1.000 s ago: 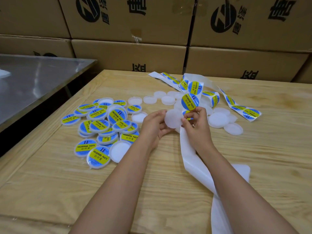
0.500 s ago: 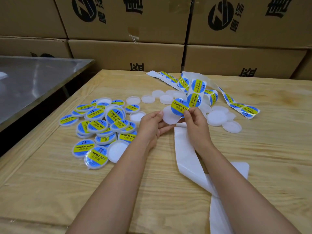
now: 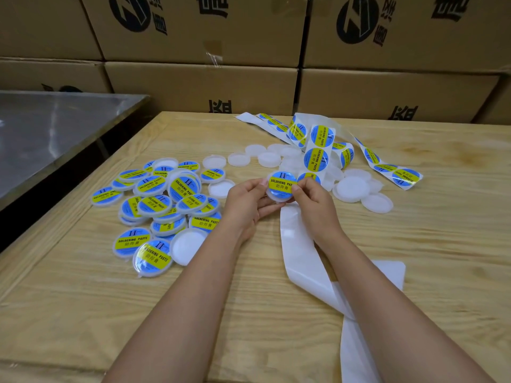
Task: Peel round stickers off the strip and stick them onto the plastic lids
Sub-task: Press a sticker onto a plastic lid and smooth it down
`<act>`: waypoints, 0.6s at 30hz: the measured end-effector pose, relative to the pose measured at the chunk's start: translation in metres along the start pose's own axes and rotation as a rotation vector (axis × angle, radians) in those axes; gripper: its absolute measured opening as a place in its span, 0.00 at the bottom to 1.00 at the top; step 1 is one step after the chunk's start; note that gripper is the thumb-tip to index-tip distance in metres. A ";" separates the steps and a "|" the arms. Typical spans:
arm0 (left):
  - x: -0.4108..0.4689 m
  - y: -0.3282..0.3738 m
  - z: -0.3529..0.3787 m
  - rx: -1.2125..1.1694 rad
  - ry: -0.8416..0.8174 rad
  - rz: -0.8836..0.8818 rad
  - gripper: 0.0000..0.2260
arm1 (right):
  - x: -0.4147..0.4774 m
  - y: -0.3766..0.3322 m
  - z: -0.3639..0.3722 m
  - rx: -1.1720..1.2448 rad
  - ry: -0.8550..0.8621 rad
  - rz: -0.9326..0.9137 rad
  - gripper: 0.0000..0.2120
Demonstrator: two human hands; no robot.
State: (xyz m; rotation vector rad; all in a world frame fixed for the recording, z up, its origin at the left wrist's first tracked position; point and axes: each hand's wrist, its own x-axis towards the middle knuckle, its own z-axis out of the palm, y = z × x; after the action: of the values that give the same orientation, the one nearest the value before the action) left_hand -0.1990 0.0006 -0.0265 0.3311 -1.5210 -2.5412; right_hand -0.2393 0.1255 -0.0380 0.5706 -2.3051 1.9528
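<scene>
1 round sticker [image 3: 280,185], blue and yellow, printed "SOLDERING PASTE": laid on lid [image 3: 280,199], held over mid table [image 3: 442,244]. Left hand [image 3: 246,201] gripping lid; right hand [image 3: 315,205] pinching sticker's right edge. Strip [image 3: 318,150] just behind, labelled pile [image 3: 166,200] left. Open wood toward near edge. 0.5 s earlier: sticker only overlapping lid's upper edge.

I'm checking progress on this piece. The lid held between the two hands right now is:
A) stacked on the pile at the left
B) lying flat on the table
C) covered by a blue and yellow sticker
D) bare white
C: the left hand grips the lid above the table, a sticker reading SOLDERING PASTE covers its face, and the right hand pinches the lid's right edge.
</scene>
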 end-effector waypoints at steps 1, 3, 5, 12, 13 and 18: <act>0.000 0.000 0.000 0.005 0.001 0.001 0.08 | 0.000 0.000 0.000 -0.009 -0.003 0.003 0.11; 0.001 -0.001 0.000 0.011 0.004 0.003 0.07 | 0.000 0.001 -0.001 -0.020 -0.012 0.011 0.10; 0.001 -0.002 0.000 0.010 0.010 0.005 0.06 | 0.000 0.002 -0.001 -0.028 -0.016 0.015 0.09; 0.000 -0.003 0.001 0.081 0.051 0.044 0.07 | 0.001 0.003 -0.001 -0.080 -0.008 0.001 0.09; 0.000 -0.003 0.001 0.091 0.060 0.050 0.08 | 0.001 0.003 -0.001 -0.097 -0.008 -0.005 0.09; -0.002 -0.006 0.004 0.134 0.105 0.110 0.05 | 0.000 0.004 0.001 -0.196 0.008 -0.047 0.08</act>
State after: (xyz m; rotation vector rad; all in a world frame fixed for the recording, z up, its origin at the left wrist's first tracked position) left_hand -0.1986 0.0069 -0.0299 0.3809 -1.6256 -2.3069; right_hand -0.2402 0.1252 -0.0419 0.5903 -2.4176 1.6797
